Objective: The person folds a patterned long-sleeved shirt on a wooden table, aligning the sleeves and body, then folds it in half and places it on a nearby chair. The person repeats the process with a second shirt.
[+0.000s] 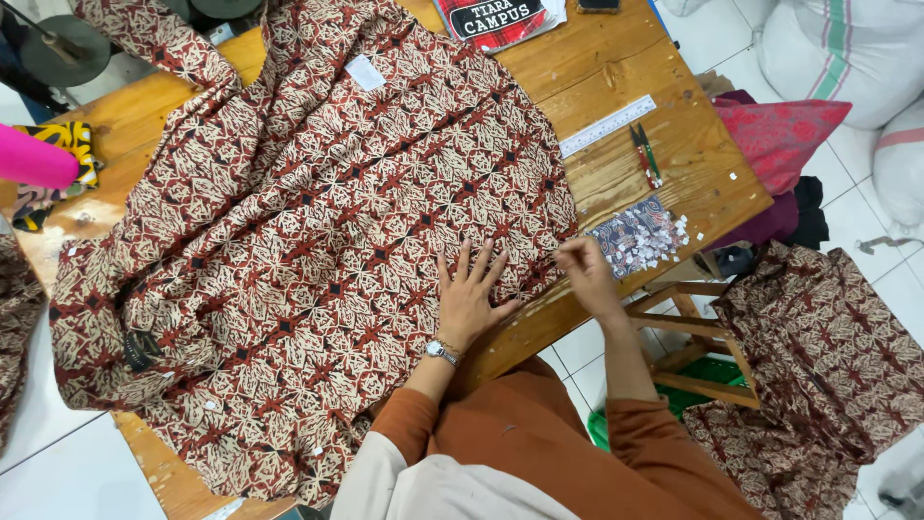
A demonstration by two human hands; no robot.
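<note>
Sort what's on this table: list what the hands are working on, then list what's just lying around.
In hand:
batik shirt, pressed flat by left hand
shirt hem edge, pinched by right hand
pile of small tags, close by

Lying about:
ruler
snips
red book
pink roll

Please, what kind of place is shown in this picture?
Probably a small garment or tailoring workshop. A red-brown patterned shirt lies spread on a wooden worktable, the left hand flat on it. A white ruler, small thread snips and more patterned cloth lie nearby.
</note>
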